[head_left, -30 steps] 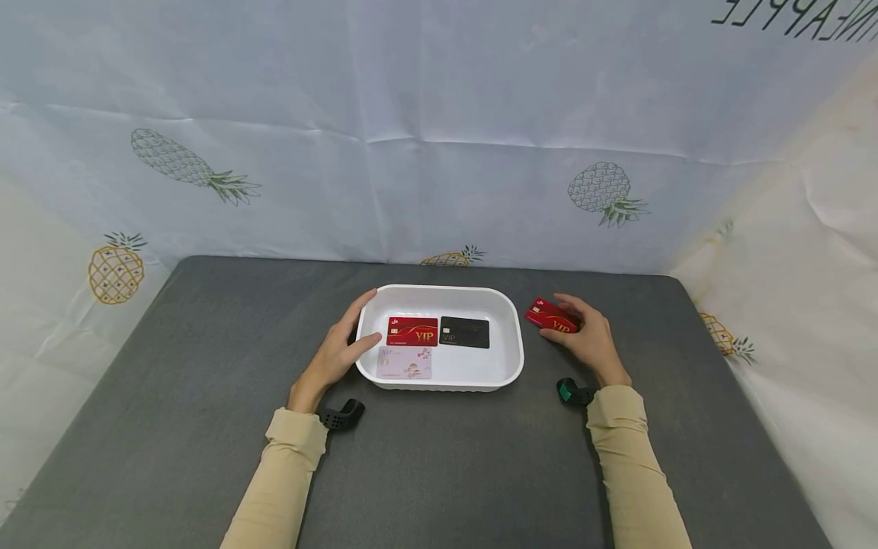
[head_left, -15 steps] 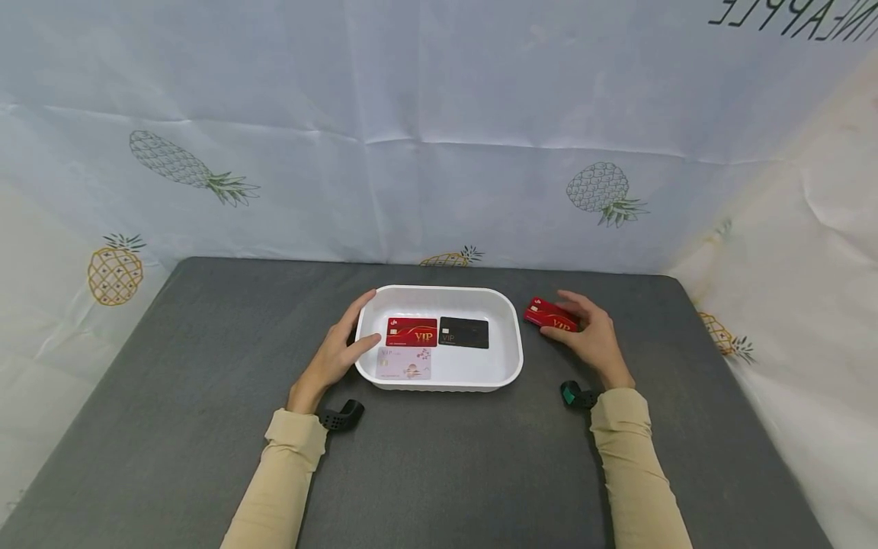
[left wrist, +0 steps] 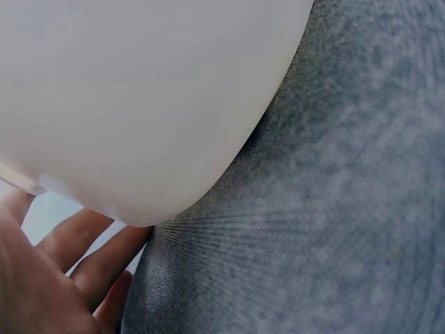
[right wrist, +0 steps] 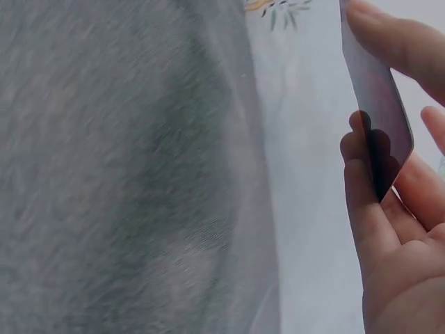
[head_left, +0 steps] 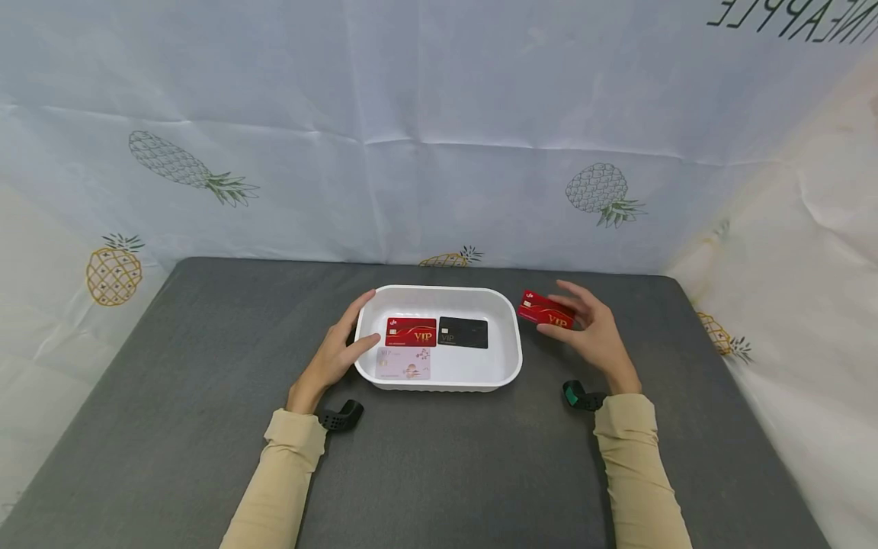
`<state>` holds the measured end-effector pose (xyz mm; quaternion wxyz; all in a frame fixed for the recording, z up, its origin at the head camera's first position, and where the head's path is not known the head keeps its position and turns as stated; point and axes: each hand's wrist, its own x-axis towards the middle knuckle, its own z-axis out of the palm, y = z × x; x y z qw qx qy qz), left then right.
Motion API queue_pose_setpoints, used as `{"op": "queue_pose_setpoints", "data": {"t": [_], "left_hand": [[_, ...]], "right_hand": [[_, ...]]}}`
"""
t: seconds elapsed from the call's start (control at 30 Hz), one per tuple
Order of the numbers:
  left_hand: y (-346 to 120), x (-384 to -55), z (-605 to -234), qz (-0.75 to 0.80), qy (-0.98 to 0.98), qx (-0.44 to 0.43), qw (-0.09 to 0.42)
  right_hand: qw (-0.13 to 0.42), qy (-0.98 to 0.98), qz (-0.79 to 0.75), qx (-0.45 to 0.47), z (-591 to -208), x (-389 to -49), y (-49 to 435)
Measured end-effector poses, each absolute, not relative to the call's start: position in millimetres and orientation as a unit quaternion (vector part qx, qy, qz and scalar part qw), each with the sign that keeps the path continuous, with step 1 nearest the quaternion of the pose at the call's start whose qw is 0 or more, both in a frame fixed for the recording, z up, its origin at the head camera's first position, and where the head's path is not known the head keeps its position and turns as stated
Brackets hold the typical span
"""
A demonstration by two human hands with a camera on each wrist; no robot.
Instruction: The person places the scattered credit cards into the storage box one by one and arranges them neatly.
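A white tray (head_left: 439, 386) stands on the grey table. My left hand (head_left: 338, 349) grips its left end, the thumb over the rim and the fingers along the outer wall; the left wrist view shows those fingers under the tray's curved side (left wrist: 153, 125). Inside lie a red VIP card (head_left: 411, 332), a black VIP card (head_left: 463, 332) to its right and a pale pink card (head_left: 403, 364) below the red one. Just right of the tray, my right hand (head_left: 590, 333) pinches another red VIP card (head_left: 542, 309) between thumb and fingers. The right wrist view has this card (right wrist: 389, 104) nearly edge-on.
A dark grey cloth covers the table (head_left: 466, 473). Behind it hangs a pale curtain (head_left: 439, 191) printed with pineapples, which meets the table's far edge. Dark wrist straps (head_left: 343, 417) sit near both cuffs.
The red card in my right hand has moved slightly up and to the left, while the right wrist has shifted a little to the right. My left hand and the tray stay put.
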<state>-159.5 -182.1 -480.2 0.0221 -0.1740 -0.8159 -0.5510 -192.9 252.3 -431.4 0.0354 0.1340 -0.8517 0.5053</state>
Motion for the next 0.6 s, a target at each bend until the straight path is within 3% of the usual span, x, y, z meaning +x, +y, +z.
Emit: {"op": "queue_pose_setpoints", "data": {"t": [0.6], "left_hand": [[-182,-159,-480,-0.547,-0.819,-0.173,0.023]], "right_hand": [[-0.006,-0.834,0.514,0.202,-402,-180,212]]}}
